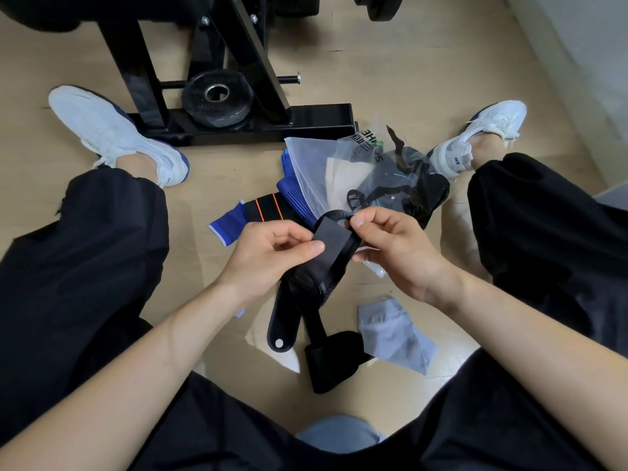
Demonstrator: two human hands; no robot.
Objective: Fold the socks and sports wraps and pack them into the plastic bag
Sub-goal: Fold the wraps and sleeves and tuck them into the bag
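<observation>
A black sports wrap (328, 253) hangs between both hands above the floor. My left hand (268, 253) pinches its left edge with thumb and fingers. The wrap's top end is pinched by my right hand (387, 239). Its black strap tails (283, 326) trail down to the floor. Beyond the hands lies a clear plastic bag (319, 168) with black items (407, 185) showing inside it. A blue wrap (227, 224) and a black wrap with orange stripes (268, 207) lie left of the bag. A grey sock (390, 331) lies on the floor at the lower right.
I sit on a wooden floor with legs spread, white shoes (115, 130) at both sides. A black weight rack (238, 127) with a weight plate (217, 96) stands just behind the bag.
</observation>
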